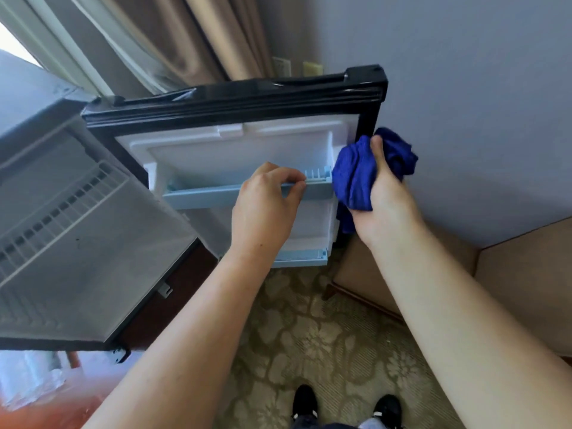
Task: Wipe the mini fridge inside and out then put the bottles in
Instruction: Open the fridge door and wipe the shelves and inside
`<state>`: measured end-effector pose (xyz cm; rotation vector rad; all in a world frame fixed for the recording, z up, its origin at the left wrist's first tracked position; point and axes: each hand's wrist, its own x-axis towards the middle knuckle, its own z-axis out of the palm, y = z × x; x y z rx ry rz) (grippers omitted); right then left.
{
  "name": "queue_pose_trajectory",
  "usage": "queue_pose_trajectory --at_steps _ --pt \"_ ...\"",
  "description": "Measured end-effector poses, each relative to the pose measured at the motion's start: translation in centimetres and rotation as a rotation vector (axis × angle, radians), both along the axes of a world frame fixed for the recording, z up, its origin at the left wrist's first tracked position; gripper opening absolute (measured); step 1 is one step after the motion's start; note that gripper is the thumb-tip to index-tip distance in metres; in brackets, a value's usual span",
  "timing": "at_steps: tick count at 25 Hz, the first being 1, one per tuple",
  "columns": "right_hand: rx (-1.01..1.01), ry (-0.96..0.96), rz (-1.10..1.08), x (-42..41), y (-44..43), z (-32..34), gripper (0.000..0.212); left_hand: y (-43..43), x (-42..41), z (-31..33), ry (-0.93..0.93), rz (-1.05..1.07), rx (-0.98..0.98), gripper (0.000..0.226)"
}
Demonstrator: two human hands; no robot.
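Floral carpet point(309, 335); left hand point(263, 205) pinching plastic rail point(201, 195), right hand point(387, 193) gripping bunched cloth point(353, 174)

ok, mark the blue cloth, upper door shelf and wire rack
blue cloth point(353, 178): head view, bunched fold near its left edge.
upper door shelf point(201, 196): head view, front rail.
wire rack point(71, 205): head view, middle bars.

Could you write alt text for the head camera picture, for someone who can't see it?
A person's left hand pinches the pale blue door shelf of an open mini fridge, while the right hand grips a bunched blue cloth beside the door's edge.
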<state>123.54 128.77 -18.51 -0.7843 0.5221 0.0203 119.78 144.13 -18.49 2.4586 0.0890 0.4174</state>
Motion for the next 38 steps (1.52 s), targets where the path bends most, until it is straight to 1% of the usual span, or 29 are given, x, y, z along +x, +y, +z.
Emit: queue_pose_trajectory --at_steps 3,6,7,9,11,14,17,19,24,25,27,29,31,32,35,37,38 --pt "-0.103 -0.043 -0.003 0.2 0.2 3.5 0.048 -0.2 0.4 -0.1 -0.016 0.009 0.005 0.010" --pt "-0.177 0.011 -0.007 0.1 0.3 3.2 0.051 -0.1 0.6 -0.4 -0.040 0.015 0.009 0.011" --pt "-0.157 0.019 0.002 0.3 0.2 2.4 0.053 0.0 0.6 -0.5 -0.048 0.011 0.005 0.011" --pt "-0.094 0.064 0.075 0.8 -0.1 0.2 0.064 0.0 0.8 -0.7 -0.057 0.007 -0.008 0.011" --pt "-0.055 0.187 0.155 1.4 -0.7 -2.4 0.071 -0.1 0.9 -0.7 -0.061 0.009 -0.013 0.011" --pt "-0.021 0.336 0.212 1.9 -1.6 -7.0 0.069 -0.1 1.2 -0.8 -0.070 0.000 -0.041 0.012" --pt "0.022 0.417 0.261 2.4 -2.2 -11.1 0.069 -0.1 1.2 -0.9 -0.089 0.005 -0.062 0.012" --pt "0.011 0.470 0.296 2.7 -2.2 -13.3 0.073 -0.4 1.1 -0.8 -0.093 0.021 -0.041 0.012" --pt "-0.094 0.588 0.326 3.2 -2.0 -17.7 0.085 -0.7 1.2 -1.2 -0.115 0.078 0.009 0.008" --pt "-0.081 0.599 0.341 3.2 -2.2 -18.4 0.083 -0.9 1.2 -1.2 -0.122 0.088 0.005 0.008" --pt "0.008 0.590 0.359 3.0 -2.6 -19.5 0.073 -1.1 1.2 -1.2 -0.126 0.103 0.010 0.008" --pt "0.111 0.541 0.344 2.6 -3.3 -19.6 0.059 -1.3 1.1 -1.2 -0.123 0.114 0.020 0.008" --pt "0.121 0.476 0.300 2.0 -4.1 -18.8 0.043 -1.3 0.9 -1.2 -0.117 0.117 0.020 0.009" --pt "0.068 0.442 0.281 1.5 -4.5 -18.4 0.035 -1.2 0.7 -1.1 -0.119 0.119 0.018 0.009" --pt "-0.246 0.350 0.284 -1.0 -5.7 -17.7 0.016 -1.0 0.7 -1.1 -0.123 0.104 0.006 0.011" --pt "-0.393 0.302 0.305 -3.2 -6.2 -17.2 0.018 -0.3 0.5 -1.0 -0.114 0.046 0.023 0.014" --pt "-0.421 0.285 0.291 -4.4 -6.2 -17.0 0.026 0.4 0.3 -0.8 -0.112 0.014 0.042 0.016"
